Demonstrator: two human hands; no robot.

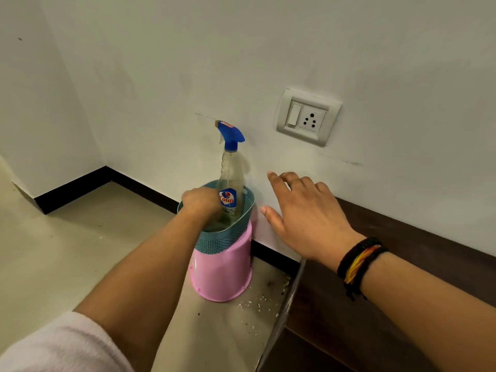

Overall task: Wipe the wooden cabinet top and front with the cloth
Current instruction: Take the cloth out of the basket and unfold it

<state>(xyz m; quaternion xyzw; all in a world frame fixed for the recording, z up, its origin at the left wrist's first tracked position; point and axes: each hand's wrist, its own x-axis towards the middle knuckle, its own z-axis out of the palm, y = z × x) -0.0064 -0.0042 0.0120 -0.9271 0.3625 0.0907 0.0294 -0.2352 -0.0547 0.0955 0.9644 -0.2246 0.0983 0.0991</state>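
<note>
The dark wooden cabinet [389, 291] fills the lower right, its top running along the white wall. My left hand [200, 201] reaches down into a teal basket [214, 241] that sits on an upturned pink bucket [221, 275] left of the cabinet. Its fingers are hidden inside the basket, so what they touch cannot be seen. A clear spray bottle [230, 181] with a blue trigger stands in the basket, right beside that hand. My right hand [303, 210] hovers open, fingers spread, near the wall above the cabinet's left end. No cloth shows.
A switch and socket plate [307, 118] is on the wall above the cabinet. Crumbs and debris [257, 304] lie on the floor between the bucket and the cabinet side. A black skirting [77, 189] runs along the wall base into the left corner.
</note>
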